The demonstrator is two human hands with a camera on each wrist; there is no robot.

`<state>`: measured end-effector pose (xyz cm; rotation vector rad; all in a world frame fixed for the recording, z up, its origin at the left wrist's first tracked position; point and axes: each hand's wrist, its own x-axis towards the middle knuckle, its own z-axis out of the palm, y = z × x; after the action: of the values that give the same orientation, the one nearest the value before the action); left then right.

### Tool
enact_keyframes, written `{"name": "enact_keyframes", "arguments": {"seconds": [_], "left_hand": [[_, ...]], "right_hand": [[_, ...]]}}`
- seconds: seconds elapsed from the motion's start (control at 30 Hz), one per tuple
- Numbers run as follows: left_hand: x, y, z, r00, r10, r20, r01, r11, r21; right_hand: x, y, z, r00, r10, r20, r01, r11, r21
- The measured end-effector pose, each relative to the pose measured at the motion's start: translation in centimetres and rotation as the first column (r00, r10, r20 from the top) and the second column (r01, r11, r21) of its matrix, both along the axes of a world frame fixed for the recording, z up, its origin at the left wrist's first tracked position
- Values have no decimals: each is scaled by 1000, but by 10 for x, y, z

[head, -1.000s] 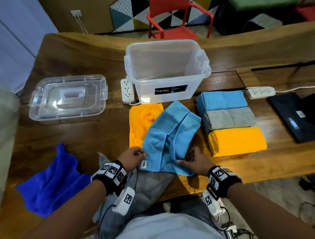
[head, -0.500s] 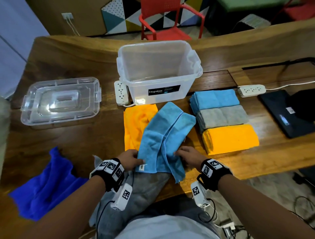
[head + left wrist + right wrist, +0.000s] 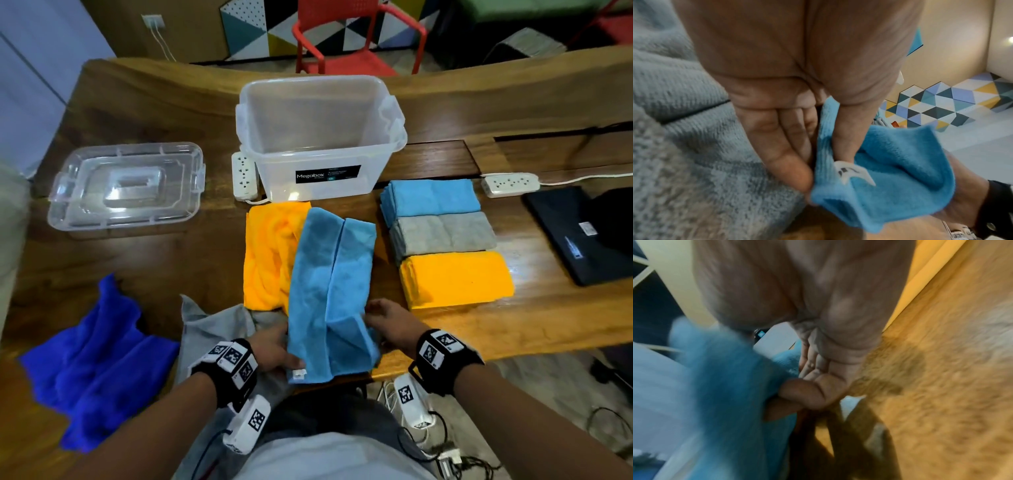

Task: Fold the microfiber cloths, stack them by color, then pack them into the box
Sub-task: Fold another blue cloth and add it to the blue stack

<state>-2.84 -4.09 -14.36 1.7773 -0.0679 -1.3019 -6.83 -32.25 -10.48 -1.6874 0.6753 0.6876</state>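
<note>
A light blue cloth point(image 3: 330, 284) lies lengthwise at the table's near edge, folded into a long strip. My left hand point(image 3: 274, 349) pinches its near left corner by the white tag point(image 3: 849, 172), thumb and fingers on the light blue cloth point(image 3: 890, 186). My right hand point(image 3: 387, 322) grips the light blue cloth point(image 3: 731, 378) at its near right edge. Under it lie an unfolded orange cloth point(image 3: 270, 253) and a grey cloth point(image 3: 219, 329). Folded light blue point(image 3: 433, 200), grey point(image 3: 443, 233) and orange point(image 3: 455, 279) stacks sit to the right. The clear box point(image 3: 318, 137) stands open behind.
A dark blue cloth point(image 3: 96, 359) lies crumpled at the near left. The box lid point(image 3: 126, 186) rests at the left. White power strips point(image 3: 244, 174) point(image 3: 510, 183) flank the box, and a black laptop point(image 3: 579, 233) lies at the far right. A red chair point(image 3: 356, 37) stands beyond the table.
The blue cloth's right part has been folded further over, narrowing it into a strip. Both hands have drawn its near end toward the table edge, closer together.
</note>
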Motion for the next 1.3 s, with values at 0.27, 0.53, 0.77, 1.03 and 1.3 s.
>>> {"name": "enact_keyframes", "arguments": {"seconds": [0.27, 0.53, 0.77, 1.03, 1.3], "left_hand": [[-10, -21, 9, 993, -113, 32, 109, 988, 111], [-52, -36, -18, 996, 43, 77, -54, 986, 158], [-74, -49, 4, 933, -9, 360, -114, 941, 320], [-95, -60, 9, 488, -503, 713, 82, 840, 536], [-102, -73, -1, 269, -687, 675, 204, 726, 657]], "right_hand": [[-16, -35, -7, 844, 491, -217, -532, 711, -461], [-33, -48, -9, 861, 500, -97, -489, 760, -427], [-56, -61, -22, 814, 581, 16, -525, 746, -410], [-71, -55, -25, 289, 928, 233, -593, 365, -718], [-69, -33, -33, 99, 993, 66, -579, 111, -808]]}}
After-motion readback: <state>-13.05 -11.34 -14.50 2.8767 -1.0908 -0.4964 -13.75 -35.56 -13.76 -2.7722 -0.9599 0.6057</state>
